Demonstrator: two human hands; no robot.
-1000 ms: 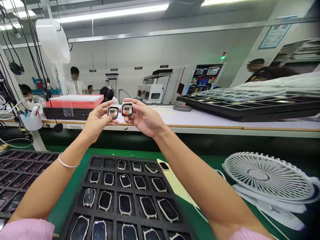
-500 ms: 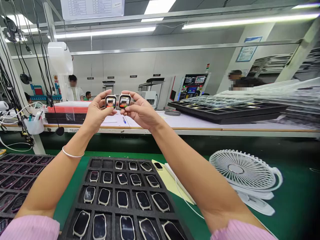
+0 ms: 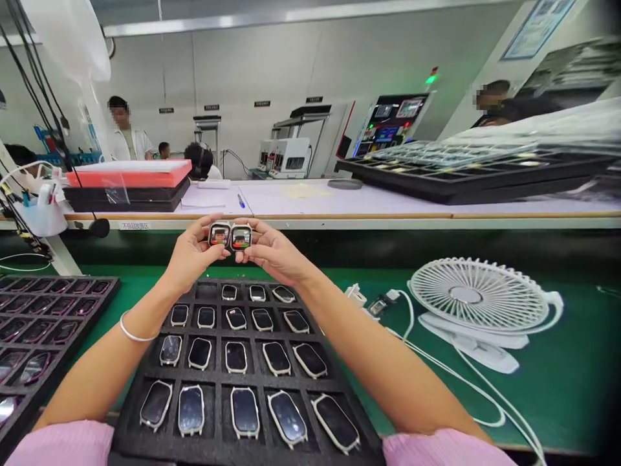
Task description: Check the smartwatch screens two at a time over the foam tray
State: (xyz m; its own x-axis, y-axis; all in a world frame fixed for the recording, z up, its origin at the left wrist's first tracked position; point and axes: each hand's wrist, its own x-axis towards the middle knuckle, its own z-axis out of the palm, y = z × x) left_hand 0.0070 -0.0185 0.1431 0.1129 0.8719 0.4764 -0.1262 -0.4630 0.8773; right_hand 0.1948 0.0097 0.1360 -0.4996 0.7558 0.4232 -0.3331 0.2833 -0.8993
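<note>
Presently, the left hand [image 3: 190, 256] pinches the left watch [image 3: 219, 235], the right hand [image 3: 275, 254] the right watch [image 3: 241, 238], both lit and raised near the tray's [image 3: 218, 402] far edge; the other watches [image 3: 236, 357] lie unlit in its pockets [image 3: 206, 292].

A green bench [image 3: 572, 349] carries trays [image 3: 218, 414] and a fan [image 3: 466, 294].

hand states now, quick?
Left hand: closed, holding one lit watch.
Right hand: closed, holding a second lit watch.
</note>
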